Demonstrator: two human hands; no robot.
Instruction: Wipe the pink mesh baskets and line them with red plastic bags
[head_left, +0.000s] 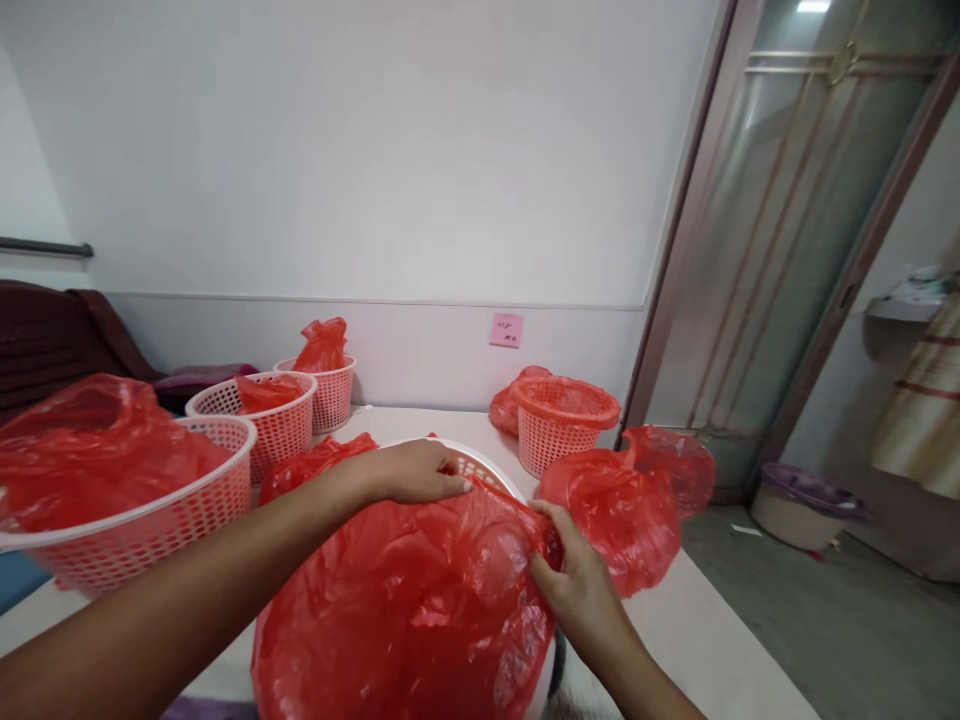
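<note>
Two hands on one red bag (405, 600), draped over the nearest basket (491, 468) at the front of the desk (705, 640): left hand (416, 472) laid flat, fingers together, on the far rim; right hand (581, 590) pinching the bag's edge at the right side. Five baskets counted: this one, three more baskets (150, 520) at the left, a fifth basket (559, 430) at the back right, each with red plastic. One loose bag (622, 520) just beside the right hand.

Pale tabletop (712, 630) — a large basket (187, 500) at the left edge, two small baskets (277, 425) along the far edge, a red basket (559, 430) near the far right corner, a white basket (491, 468) with red liner (405, 610) at the near edge, a loose bag (615, 515) beside the right edge.
</note>
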